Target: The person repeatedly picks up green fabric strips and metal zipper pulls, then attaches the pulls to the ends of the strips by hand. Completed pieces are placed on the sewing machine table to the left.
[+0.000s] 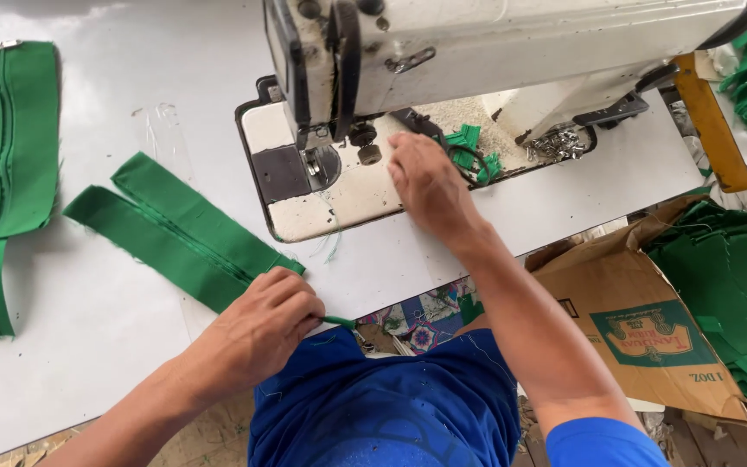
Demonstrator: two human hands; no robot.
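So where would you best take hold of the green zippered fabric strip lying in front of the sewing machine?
Probably at its near end, where the left hand already pinches the green zippered strip. It lies flat and slants away up-left across the white table, so coming from the table's near edge and gripping across the narrow width looks easiest.

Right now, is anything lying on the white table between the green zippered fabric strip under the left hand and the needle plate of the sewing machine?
Nothing visible. The left hand pins the green zippered fabric strip; bare white table lies toward the sewing machine's needle plate.
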